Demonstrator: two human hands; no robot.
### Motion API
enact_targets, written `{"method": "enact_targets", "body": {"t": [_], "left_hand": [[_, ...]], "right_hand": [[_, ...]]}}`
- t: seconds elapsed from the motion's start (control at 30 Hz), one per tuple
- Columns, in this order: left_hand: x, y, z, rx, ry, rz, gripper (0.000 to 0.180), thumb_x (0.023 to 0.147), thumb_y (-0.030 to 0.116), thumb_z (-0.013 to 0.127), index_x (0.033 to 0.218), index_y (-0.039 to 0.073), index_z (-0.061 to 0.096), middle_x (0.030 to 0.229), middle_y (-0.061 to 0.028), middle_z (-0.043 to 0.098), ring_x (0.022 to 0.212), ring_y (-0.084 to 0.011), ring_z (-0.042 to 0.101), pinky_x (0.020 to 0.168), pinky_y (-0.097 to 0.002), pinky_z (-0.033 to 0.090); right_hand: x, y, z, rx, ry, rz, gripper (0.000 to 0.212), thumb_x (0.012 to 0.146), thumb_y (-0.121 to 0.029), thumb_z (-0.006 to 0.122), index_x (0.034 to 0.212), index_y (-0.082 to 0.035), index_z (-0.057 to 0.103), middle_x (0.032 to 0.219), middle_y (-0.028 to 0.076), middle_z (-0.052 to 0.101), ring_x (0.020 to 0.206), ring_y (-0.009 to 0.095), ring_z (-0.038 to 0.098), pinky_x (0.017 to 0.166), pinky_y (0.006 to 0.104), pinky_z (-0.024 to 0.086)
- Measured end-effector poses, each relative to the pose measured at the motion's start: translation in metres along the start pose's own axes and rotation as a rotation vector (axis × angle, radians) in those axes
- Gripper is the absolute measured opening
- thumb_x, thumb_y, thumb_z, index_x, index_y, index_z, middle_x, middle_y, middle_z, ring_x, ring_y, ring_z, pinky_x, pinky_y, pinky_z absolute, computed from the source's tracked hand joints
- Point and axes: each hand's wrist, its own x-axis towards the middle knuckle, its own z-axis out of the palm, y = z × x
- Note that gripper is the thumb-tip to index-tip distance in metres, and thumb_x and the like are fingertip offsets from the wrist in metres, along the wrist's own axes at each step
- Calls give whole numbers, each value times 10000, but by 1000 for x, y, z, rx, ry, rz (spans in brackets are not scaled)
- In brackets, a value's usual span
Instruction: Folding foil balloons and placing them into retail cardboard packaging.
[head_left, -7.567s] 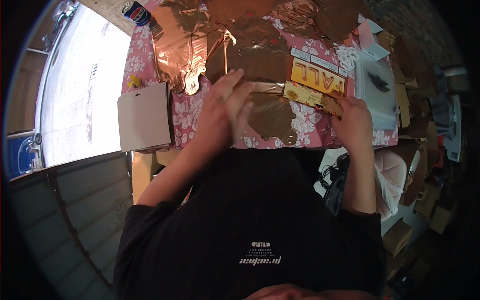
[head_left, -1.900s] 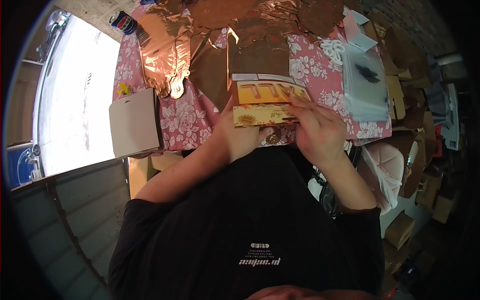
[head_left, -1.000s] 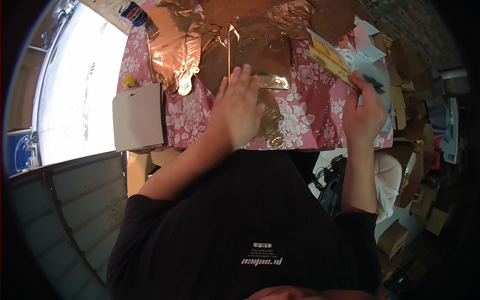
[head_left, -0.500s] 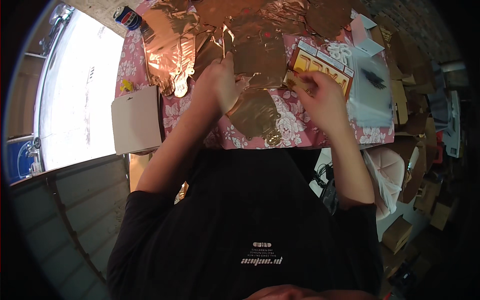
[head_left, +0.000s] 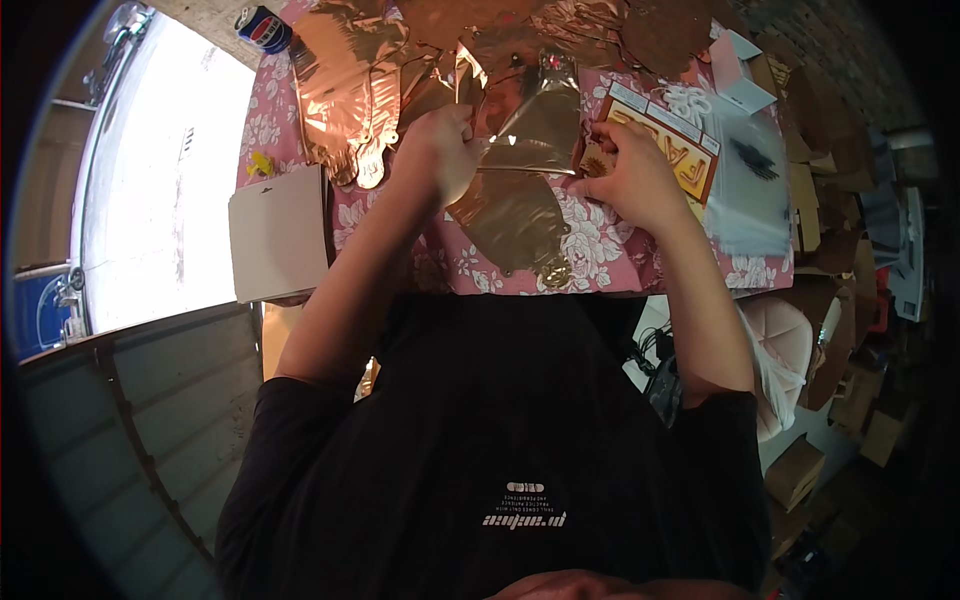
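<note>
Flat, shiny gold foil balloon (head_left: 530,115) lies in front of me, partly folded over and catching the light. My left hand (head_left: 438,155) is closed at its left edge, fingers pinched on the foil. To the right, my right hand (head_left: 640,178) hovers with thumb and fingers apart, beside the balloon's right edge. Between that thumb and index finger shows a small gold patterned piece (head_left: 597,160), which the hand does not visibly grip. Nearer to me, a rounded gold foil part (head_left: 515,220) with a tail stretches toward the table edge; whether it joins the folded balloon cannot be made out.
More foil balloons (head_left: 350,80) cover the far and left table. A printed card package (head_left: 690,165), white string (head_left: 685,100), clear plastic bags (head_left: 745,215) and an open white box (head_left: 740,75) lie right. Left are a can (head_left: 263,30) and grey-white card stack (head_left: 280,240).
The balloon's right part has folded and shifted, showing a bright crease. My left hand stays on its edge, moved slightly; my right hand's fingers have spread wider.
</note>
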Motion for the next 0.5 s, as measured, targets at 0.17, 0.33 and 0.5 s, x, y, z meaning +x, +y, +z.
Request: {"method": "enact_targets", "body": {"t": [0.17,0.33,0.5], "left_hand": [[-30,-10,-7,-71,179,207,78,911,113,788,968,65,768,1016,-180,724,920,-390,708,840,-424,596],[-63,-34,-10,-105,56,602,280,797,42,799,1069,108,783,1250,-134,703,1136,-372,683,984,-458,570],[-92,-21,-32,56,-62,658,541,761,-19,762,1285,111,722,1417,-124,660,1325,-375,624,1111,-501,518]], "right_hand": [[3,-11,-13,-30,-94,99,797,680,-170,999,1393,-20,677,1373,192,670,1280,392,651,1075,430,544],[-11,4,-14,-5,-39,-284,723,717,-76,923,1401,-73,688,1466,152,652,1396,377,582,1171,454,487],[-51,10,-26,-72,-37,-377,723,762,-120,924,1435,-61,666,1608,156,575,1496,391,511,1237,461,438]]}}
